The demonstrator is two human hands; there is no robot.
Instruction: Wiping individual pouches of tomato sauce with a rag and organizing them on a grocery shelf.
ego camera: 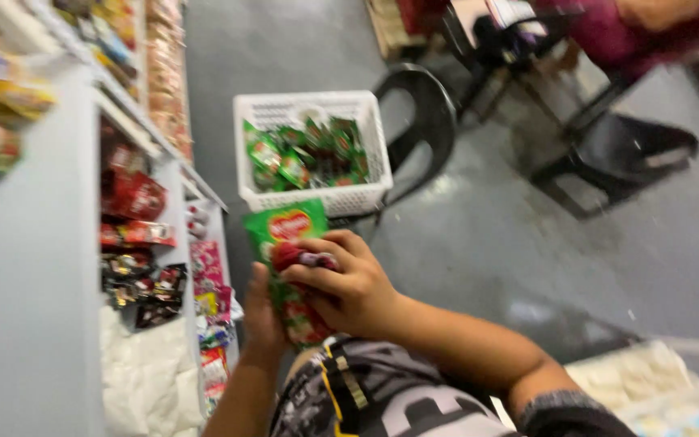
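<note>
The person stands close to me, in a grey and black shirt [366,396] with yellow lines. Both hands are raised in front of the chest. The left hand [262,311] is under and behind a green sachet pack [287,235], with the fingers closed on its lower part. The right hand [349,287] comes over the front of the pack; its fingers are curled tightly around a small red thing [299,259], perhaps a marker or a stamp, but the picture is too blurred to be sure. The pack stands upright between the hands, its long axis going from the person's body up and away. It is green, with a red oval label near the top and some red at the bottom. The right hand is the one nearer to the label.

Directly beyond the hands, a little farther, a white plastic basket [313,150] with slotted walls rests on a black plastic chair [422,121]. It holds many more green packs [305,154] of the same kind, lying in disorder.

On the person's left is a grey shelf unit [34,283]. Its levels carry red packets [135,198], dark small packets, pink and yellow ones lower down, and white bags [151,380] at the bottom. At the lower right, clear boxes [649,388] with pale goods are near the elbow.

Farther away, on the grey floor [527,251], stands a black stool [616,158], and another person in a dark pink garment [633,28] sits at the top edge.
</note>
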